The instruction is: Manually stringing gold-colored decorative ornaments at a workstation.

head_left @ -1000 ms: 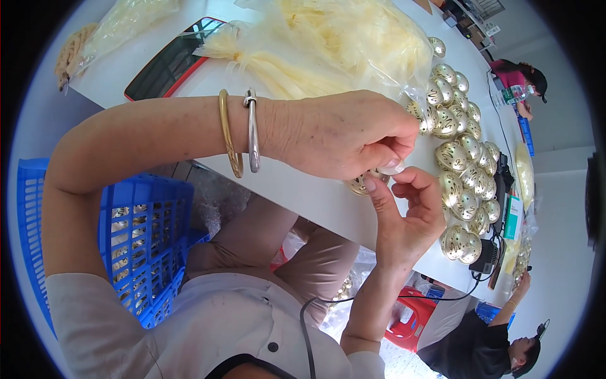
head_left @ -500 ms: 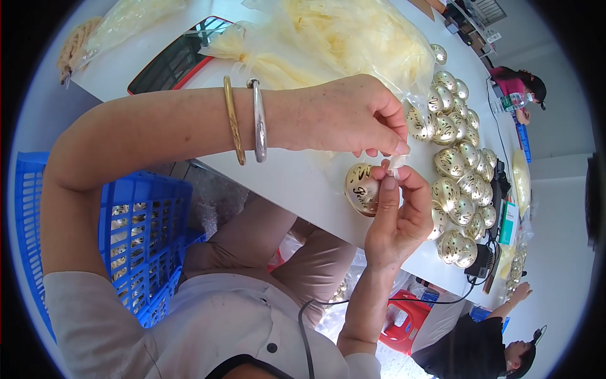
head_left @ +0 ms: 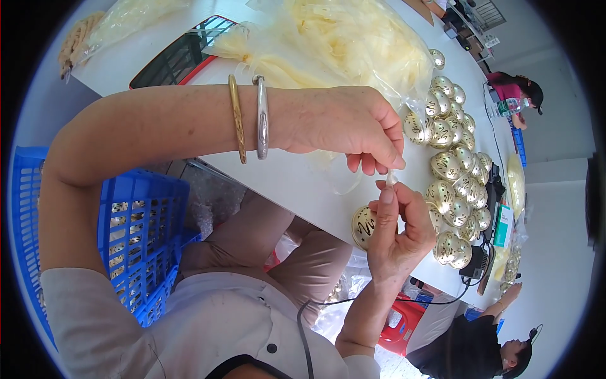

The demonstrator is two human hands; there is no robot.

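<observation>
The white table (head_left: 309,180) holds baubles (head_left: 445,165) (gold, clustered) near the hands (head_left: 344,121).

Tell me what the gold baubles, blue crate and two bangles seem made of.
Gold baubles: glossy metal or coated plastic, unclear which; bright highlights. Blue crate: likely smooth moulded plastic, given regular slots. Gold bangle and silver bangle: probably polished metal, judging by sheen.

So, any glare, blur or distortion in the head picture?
In the head view, left hand and right hand look fairly sharp, but the whitish strip they pinch is pale with little detail; gold baubles show bright highlights, the red-edged dark panel carries reflections, the white table bends at its far edge, and the picture's corners are black.
</observation>
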